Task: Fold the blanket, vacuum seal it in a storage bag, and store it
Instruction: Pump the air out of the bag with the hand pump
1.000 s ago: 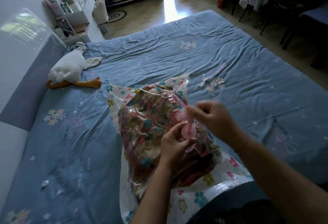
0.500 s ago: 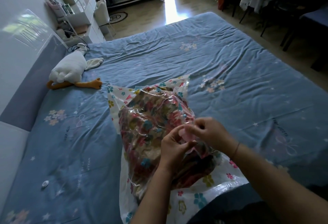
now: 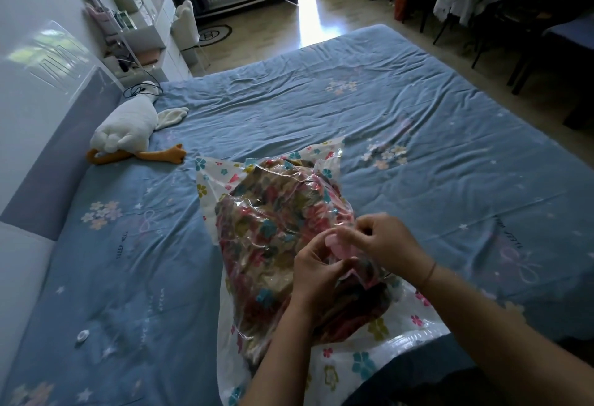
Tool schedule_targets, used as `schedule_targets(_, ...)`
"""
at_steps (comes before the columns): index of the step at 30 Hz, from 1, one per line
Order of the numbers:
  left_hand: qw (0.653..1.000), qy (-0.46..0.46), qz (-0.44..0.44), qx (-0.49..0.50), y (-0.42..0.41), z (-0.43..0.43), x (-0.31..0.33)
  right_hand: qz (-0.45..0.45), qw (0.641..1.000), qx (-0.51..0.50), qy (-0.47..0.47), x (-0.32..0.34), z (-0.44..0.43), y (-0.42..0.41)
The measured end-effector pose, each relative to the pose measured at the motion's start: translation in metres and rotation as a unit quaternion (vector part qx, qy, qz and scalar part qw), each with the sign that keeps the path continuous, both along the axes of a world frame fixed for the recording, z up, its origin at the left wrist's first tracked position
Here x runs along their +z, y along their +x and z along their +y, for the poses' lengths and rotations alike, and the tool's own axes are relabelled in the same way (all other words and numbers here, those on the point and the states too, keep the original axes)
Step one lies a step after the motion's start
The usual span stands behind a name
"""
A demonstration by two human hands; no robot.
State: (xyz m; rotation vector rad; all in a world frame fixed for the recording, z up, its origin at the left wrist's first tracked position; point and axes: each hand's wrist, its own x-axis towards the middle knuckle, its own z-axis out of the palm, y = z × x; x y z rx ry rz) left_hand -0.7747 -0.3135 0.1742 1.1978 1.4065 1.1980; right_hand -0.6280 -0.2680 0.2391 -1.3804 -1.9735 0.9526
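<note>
A clear storage bag [image 3: 363, 364] printed with small flowers lies on the blue bed, and a folded flowered blanket [image 3: 273, 238] is bunched inside it. On top of the bag sits a pink valve [image 3: 336, 243]. My left hand [image 3: 316, 274] grips the bag and the valve's base from the near side. My right hand [image 3: 384, 241] pinches the pink valve from the right, fingers curled over it. The valve is mostly hidden between my two hands.
A white plush goose [image 3: 128, 126] with orange feet lies by the grey headboard [image 3: 48, 155] at the left. A small white cap [image 3: 82, 336] rests on the blue sheet [image 3: 418, 135] at lower left. White shelves [image 3: 151, 33] and dark chairs [image 3: 501, 13] stand beyond the bed.
My right hand has come down from above the valve, where a pink stem stood up, and now presses close against my left hand on the valve. The bag has not shifted.
</note>
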Motion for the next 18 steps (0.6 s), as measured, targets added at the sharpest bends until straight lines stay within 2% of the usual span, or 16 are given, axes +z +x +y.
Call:
schedule_targets(2, 1.0, -0.001, -0.011, 0.003, -0.001, 0.002, 0.003, 0.098, 0.991, -0.003, 0.087, 0.04, -0.004, -0.001)
schedule_targets(4, 1.0, -0.003, -0.01, 0.01, -0.001, 0.003, 0.002, 0.213, 0.964, -0.005, 0.16, 0.076, -0.006, -0.001)
schedule_targets(5, 1.0, -0.003, -0.008, 0.009, 0.0, 0.003, 0.002, 0.244, 0.953, -0.007, 0.182, 0.082, -0.006, -0.002)
schedule_targets(7, 1.0, -0.007, -0.006, 0.008, 0.001, 0.003, 0.001, 0.23, 0.957, -0.01, 0.179, 0.065, -0.007, -0.007)
schedule_targets(8, 1.0, -0.008, -0.006, 0.008, 0.002, 0.003, 0.0, 0.193, 0.971, -0.013, 0.143, 0.044, -0.006, -0.006)
schedule_targets(10, 1.0, -0.003, 0.003, 0.006, 0.003, 0.001, -0.001, 0.063, 0.997, -0.011, 0.033, 0.002, -0.005, -0.004)
schedule_targets(12, 1.0, -0.002, 0.011, 0.001, 0.002, -0.002, -0.003, -0.001, 0.999, -0.032, 0.012, -0.013, -0.004, -0.001)
schedule_targets(14, 1.0, -0.001, -0.002, 0.002, 0.001, -0.001, 0.0, 0.063, 0.994, -0.042, 0.082, 0.016, -0.006, -0.001)
schedule_targets(16, 1.0, 0.0, -0.004, 0.003, 0.001, 0.001, 0.002, 0.183, 0.965, -0.05, 0.18, 0.058, -0.01, -0.002)
schedule_targets(18, 1.0, 0.001, 0.003, 0.0, 0.001, 0.002, 0.003, 0.242, 0.942, -0.048, 0.226, 0.076, -0.008, -0.003)
